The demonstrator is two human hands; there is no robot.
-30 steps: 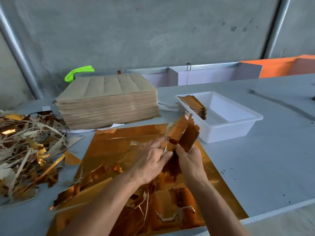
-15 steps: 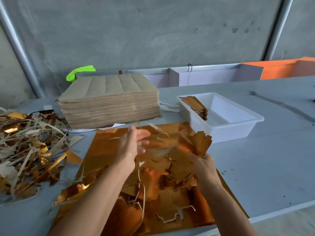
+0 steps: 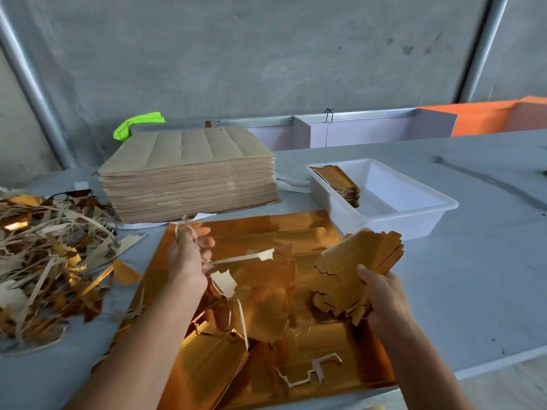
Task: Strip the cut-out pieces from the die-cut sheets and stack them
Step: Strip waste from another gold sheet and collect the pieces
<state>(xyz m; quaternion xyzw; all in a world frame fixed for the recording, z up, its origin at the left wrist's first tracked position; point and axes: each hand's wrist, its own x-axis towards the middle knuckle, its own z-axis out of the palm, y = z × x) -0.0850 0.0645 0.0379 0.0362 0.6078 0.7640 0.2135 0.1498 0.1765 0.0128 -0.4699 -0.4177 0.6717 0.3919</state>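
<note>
Right hand [image 3: 384,294] grips the stripped bundle [image 3: 359,263] up off the sheet, while left hand [image 3: 189,255] pinches waste strips [image 3: 242,257] aside, probably headed scrap-pile-ward.

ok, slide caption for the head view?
Right hand holds stripped gold pieces; left hand pulls waste strips away.

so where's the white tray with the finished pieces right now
The white tray sits on the grey table right of centre in the head view, beyond the right hand and right of the tall brown sheet stack; a small pile of cut pieces leans in its left end.
</note>
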